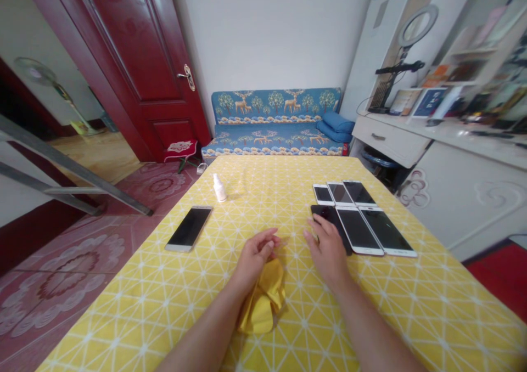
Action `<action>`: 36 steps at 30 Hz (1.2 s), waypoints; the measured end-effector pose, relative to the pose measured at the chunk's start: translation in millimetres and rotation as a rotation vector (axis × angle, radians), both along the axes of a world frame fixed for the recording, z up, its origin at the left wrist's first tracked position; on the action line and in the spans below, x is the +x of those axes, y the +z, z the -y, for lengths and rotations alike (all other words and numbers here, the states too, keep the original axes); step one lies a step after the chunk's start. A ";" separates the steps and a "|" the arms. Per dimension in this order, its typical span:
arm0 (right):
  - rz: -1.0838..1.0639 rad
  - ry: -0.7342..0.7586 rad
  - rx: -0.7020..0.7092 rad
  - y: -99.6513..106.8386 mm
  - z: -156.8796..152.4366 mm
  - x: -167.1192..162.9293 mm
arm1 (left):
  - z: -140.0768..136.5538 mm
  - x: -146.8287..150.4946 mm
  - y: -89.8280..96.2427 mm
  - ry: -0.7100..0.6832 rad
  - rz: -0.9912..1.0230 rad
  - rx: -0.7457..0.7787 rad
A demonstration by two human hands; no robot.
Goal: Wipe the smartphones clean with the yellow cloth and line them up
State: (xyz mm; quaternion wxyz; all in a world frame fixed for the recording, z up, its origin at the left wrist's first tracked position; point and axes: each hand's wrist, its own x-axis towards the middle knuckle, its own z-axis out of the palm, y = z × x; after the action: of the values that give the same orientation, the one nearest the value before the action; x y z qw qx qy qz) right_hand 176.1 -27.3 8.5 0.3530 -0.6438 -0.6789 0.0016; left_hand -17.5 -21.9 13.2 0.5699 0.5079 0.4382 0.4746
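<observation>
My left hand (256,255) grips a crumpled yellow cloth (263,298) that hangs under the palm, just above the yellow patterned tablecloth (164,306). My right hand (327,248) lies flat on the table, fingers spread, fingertips touching the near edge of a black phone (329,218). Beside it lie two white phones with dark screens (359,229) (387,232). Behind them sits a row of three smaller phones (341,193). A single phone (189,227) lies apart at the left. A small white spray bottle (219,189) stands upright further back.
A blue deer-print sofa (275,122) stands beyond the table's far end. A red door (135,59) is open at the left, with a metal ladder rail (74,174). A white desk (411,136) with a ring light (418,26) fills the right side.
</observation>
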 end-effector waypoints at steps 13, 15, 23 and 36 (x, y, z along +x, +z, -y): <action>-0.083 0.921 -0.269 17.3 59.2 -65.1 | -38.2 -118.7 1.9 0.892 -1.387 -0.019; -0.077 0.904 -0.283 14.2 58.2 -64.6 | -41.1 -122.6 1.3 0.860 -1.386 -0.173; -0.097 0.833 -0.281 11.2 53.3 -69.0 | -37.4 -118.7 18.9 0.784 -1.475 -0.167; -0.589 0.471 -0.252 3.5 37.1 -69.2 | -30.0 -86.6 24.4 0.414 -0.129 -0.093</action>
State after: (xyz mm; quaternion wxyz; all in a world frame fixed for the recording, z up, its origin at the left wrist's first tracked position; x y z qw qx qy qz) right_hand 106.9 -64.4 12.0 0.4409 -0.4807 -0.6721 0.3504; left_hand -104.1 8.1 37.6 0.4540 0.4096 0.5901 0.5271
